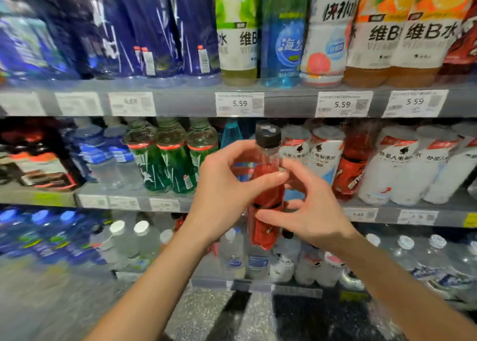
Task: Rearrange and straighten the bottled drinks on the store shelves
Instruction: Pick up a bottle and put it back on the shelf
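Note:
A red drink bottle (267,185) with a black cap is held upright in front of the middle shelf (258,203). My left hand (224,185) wraps it from the left, fingers across its front. My right hand (309,206) touches it from the right, thumb low on the label and fingers curled behind. On the middle shelf stand green bottles (170,165) to the left, white bottles (320,154) and another red bottle (351,170) to the right.
The top shelf (180,100) carries dark blue bottles (154,30), a blue bottle (284,38) and orange-labelled bottles (413,36), with price tags (240,104) along its edge. The bottom shelf (258,285) holds clear water bottles (232,253). A speckled floor (206,315) lies below.

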`<state>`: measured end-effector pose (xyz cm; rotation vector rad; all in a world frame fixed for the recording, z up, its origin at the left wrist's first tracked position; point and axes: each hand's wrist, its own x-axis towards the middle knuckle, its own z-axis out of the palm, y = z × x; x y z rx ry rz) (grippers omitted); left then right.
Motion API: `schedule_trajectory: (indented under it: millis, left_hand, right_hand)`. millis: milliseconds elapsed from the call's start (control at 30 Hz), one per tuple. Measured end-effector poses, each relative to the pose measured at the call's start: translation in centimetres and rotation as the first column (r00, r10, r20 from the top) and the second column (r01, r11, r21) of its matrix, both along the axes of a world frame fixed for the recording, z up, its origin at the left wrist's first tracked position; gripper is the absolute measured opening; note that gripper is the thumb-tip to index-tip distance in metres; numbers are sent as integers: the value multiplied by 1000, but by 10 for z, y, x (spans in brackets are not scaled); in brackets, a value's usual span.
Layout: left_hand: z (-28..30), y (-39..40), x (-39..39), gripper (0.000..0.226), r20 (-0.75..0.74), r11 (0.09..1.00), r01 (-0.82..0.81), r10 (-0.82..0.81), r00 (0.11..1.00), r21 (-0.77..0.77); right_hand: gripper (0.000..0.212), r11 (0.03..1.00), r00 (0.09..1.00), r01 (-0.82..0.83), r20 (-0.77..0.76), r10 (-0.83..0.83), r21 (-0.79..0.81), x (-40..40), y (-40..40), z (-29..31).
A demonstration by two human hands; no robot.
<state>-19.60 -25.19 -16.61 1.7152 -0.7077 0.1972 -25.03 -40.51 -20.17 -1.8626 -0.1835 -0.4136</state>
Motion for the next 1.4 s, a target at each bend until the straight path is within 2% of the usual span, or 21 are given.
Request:
schedule_trajectory:
  millis: [133,267,367,500,600,700,833,867,933,1000,1067,1133,1233,1300,1400]
  left_hand:
    - [-16,51,5,51,-72,1000,-11,12,997,3]
    - [-43,106,16,39,-166,996,-89,87,982,-2]
    - [-68,141,28,29,-200,989,-121,135,971,79]
    - [-103,173,45,24,-223,975,-162,194,955,154]
    - [-126,186,56,24,-232,960,-185,232,944,208]
    - [-151,183,61,28,-258,927,-100,203,945,361]
    - [-186,162,62,36,-173,904,-37,122,977,427]
    - [-196,157,64,36,-153,906,-47,122,981,420]
    - [-212,148,70,33,-166,919,-84,159,973,386]
    - [-224,140,75,33,-200,921,-139,223,954,364]
    - [-236,134,80,35,-208,910,-169,262,942,378]
    - [-245,129,84,32,-229,906,-166,270,935,389]
    - [-259,123,90,25,-245,935,-120,209,947,333]
    - [-269,121,93,22,-229,940,-109,189,955,322]
    - [-286,120,100,17,-221,933,-118,202,954,340]
  right_hand:
    - [69,999,999,-39,-18,38,-36,17,40,-13]
    - [58,997,995,-64,-80,60,-50,36,72,-34]
    - [58,991,988,-79,-143,63,-110,52,92,-59]
    - [51,978,982,-22,-190,-19,-209,72,115,-101]
    - [49,920,976,24,-190,-106,-390,85,126,-125]
    - [49,861,959,45,-221,-180,-506,96,136,-142]
    - [37,671,989,73,-33,-143,-738,109,147,-172]
    - [32,651,985,76,-44,-166,-755,111,149,-175]
    - [37,681,969,100,-86,-233,-725,113,148,-180]
    - [34,689,977,120,-39,-210,-715,115,144,-189]
    - [32,689,984,58,-74,-160,-722,121,140,-200]
    - [30,648,984,-26,-133,-116,-761,127,135,-211]
    - [37,569,977,-32,-146,-156,-822,131,126,-227]
    - [41,502,980,-2,-103,-173,-865,133,122,-232]
    - [51,457,990,110,56,-129,-882,126,112,-231]
